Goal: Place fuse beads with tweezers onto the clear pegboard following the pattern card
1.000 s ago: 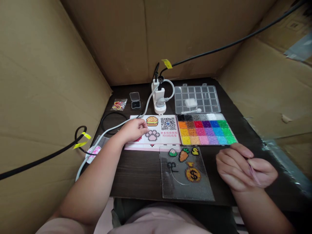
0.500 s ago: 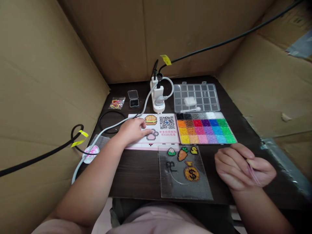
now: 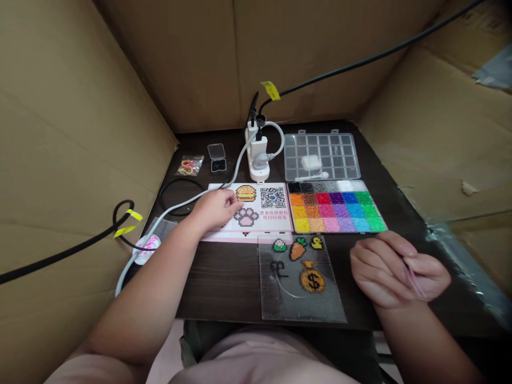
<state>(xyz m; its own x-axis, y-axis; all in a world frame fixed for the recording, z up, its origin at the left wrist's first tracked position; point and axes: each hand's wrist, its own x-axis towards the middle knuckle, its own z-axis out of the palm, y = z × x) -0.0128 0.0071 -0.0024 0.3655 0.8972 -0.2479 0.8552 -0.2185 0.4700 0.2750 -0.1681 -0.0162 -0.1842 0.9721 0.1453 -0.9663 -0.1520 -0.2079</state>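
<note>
My left hand (image 3: 218,209) rests on the left part of a printed pattern sheet (image 3: 276,225), fingers loosely bent and thumb out beside the hamburger and paw pictures. It holds nothing that I can see. My right hand (image 3: 394,271) is closed above the table at the right, gripping pink tweezers (image 3: 413,280); their tips are hidden. Between my hands lies a clear pegboard (image 3: 302,310) with bead figures: a carrot (image 3: 297,249), a duck (image 3: 317,243), a money bag (image 3: 313,278), a small green-and-white figure (image 3: 279,245) and a black outline (image 3: 278,269).
An open bead box (image 3: 332,208) with many colours sits behind the pegboard, its lid (image 3: 348,154) folded back. A white power strip (image 3: 258,160) with cables stands at the back. A small black-filled box (image 3: 218,160) and a bag of rings (image 3: 190,165) lie left. Cardboard walls surround the table.
My left thumb has drawn up off the paw picture, which now shows whole. My right hand keeps its grip on the tweezers. The view has shifted slightly.
</note>
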